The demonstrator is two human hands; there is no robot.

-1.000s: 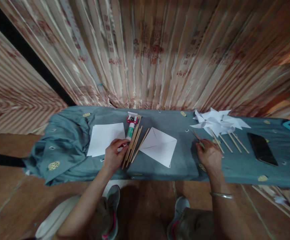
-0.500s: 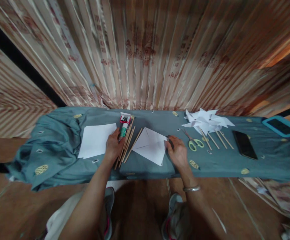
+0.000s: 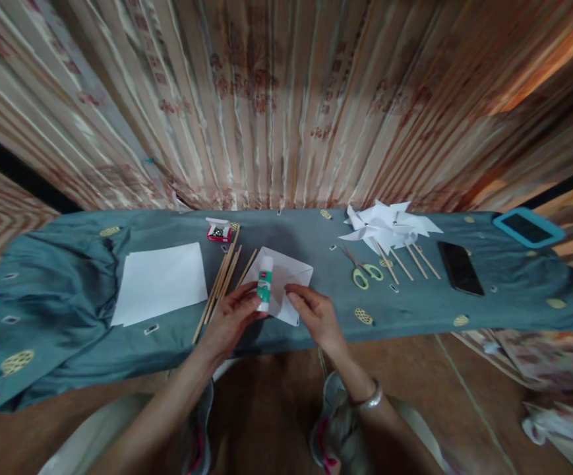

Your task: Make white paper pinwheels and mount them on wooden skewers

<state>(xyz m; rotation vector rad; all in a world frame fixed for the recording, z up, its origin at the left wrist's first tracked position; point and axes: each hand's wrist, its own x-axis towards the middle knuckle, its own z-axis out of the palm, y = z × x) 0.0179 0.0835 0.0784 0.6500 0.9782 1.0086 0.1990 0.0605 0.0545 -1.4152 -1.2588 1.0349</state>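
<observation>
Glue stick (image 3: 265, 284): smooth white plastic cylinder, frame centre, over creased white paper (image 3: 293, 272) on the cloth-covered counter (image 3: 330, 297). Left grip (image 3: 234, 313) is closed on the cylinder's lower end; the rest projects toward top of frame. Right grip (image 3: 316, 315) is half curled just right of it; cannot tell whether it holds anything. Green label (image 3: 264, 291), red patch; lettering too small to read.

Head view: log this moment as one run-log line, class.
left hand: holds glue stick | right hand: near glue stick | creased paper: beneath glue stick | scissors: right of paper
</observation>
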